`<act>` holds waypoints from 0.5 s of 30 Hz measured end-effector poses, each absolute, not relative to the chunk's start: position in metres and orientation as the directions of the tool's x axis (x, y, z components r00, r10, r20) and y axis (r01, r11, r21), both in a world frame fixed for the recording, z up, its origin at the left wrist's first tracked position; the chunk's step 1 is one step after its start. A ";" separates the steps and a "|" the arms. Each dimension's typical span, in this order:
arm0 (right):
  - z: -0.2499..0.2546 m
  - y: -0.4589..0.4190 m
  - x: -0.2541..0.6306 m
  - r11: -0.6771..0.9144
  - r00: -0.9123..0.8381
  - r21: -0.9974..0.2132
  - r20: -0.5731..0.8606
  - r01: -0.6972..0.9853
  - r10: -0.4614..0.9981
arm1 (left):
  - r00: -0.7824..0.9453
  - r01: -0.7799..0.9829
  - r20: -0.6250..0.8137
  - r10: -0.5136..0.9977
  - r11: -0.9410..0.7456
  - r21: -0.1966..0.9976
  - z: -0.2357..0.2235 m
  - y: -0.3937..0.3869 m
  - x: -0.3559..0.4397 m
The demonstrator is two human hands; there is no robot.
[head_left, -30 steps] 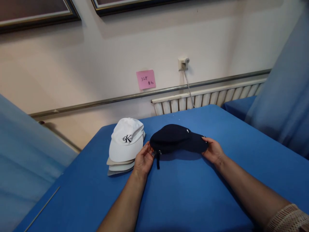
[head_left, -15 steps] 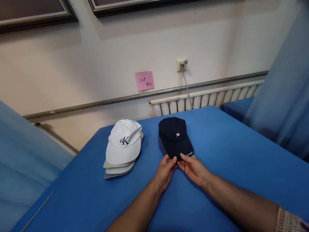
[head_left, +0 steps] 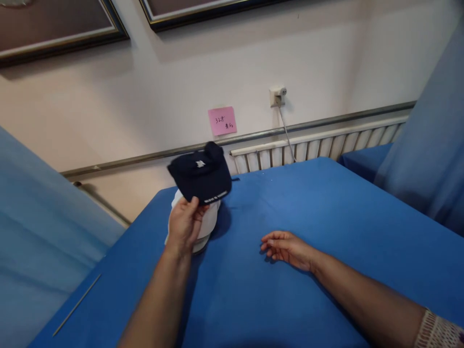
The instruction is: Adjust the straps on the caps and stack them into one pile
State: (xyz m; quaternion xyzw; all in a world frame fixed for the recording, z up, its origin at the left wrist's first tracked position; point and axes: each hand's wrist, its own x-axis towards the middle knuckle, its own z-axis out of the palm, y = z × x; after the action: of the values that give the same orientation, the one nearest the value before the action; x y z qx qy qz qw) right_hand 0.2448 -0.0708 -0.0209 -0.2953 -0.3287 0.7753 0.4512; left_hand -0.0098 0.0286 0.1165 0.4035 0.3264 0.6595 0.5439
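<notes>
My left hand [head_left: 185, 223] grips the brim of a dark navy cap [head_left: 201, 172] and holds it in the air over a stack of pale caps [head_left: 207, 223], whose white top cap is mostly hidden behind the hand. My right hand [head_left: 286, 247] lies on the blue table [head_left: 308, 208] to the right, fingers loosely curled and apart, holding nothing.
A pink sticky note [head_left: 222, 120], a wall socket with a cable [head_left: 277, 95] and a white radiator [head_left: 319, 142] are on the wall behind the table. Blue fabric hangs at the left [head_left: 39, 217] and right [head_left: 431, 140]. Picture frames hang above.
The navy cap lay on the table with both hands at its brim; my left hand has lifted it up and leftward over the pale stack. My right hand let go and rests on the table.
</notes>
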 end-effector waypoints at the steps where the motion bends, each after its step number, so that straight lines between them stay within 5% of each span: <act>1: -0.021 -0.071 0.245 -0.377 -0.424 -0.781 -0.160 -0.497 0.891 | -0.109 -0.452 0.187 0.976 -0.217 0.866 0.124 0.034 -0.022; 8: -0.021 -0.072 0.247 -0.389 -0.457 -0.787 -0.155 -0.479 0.876 | -0.301 -0.368 -0.149 0.942 0.030 0.930 0.103 0.034 -0.086; 15: -0.024 -0.072 0.249 -0.386 -0.456 -0.796 -0.158 -0.465 0.876 | -0.503 -0.419 -0.162 0.849 -0.076 0.905 0.073 0.016 -0.107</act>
State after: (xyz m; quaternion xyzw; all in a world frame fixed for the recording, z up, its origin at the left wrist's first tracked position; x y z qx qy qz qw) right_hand 0.2490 -0.0715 -0.0240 -0.2941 -0.3488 0.7788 0.4305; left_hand -0.1070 0.0164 0.0733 0.2114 0.5081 0.7025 0.4513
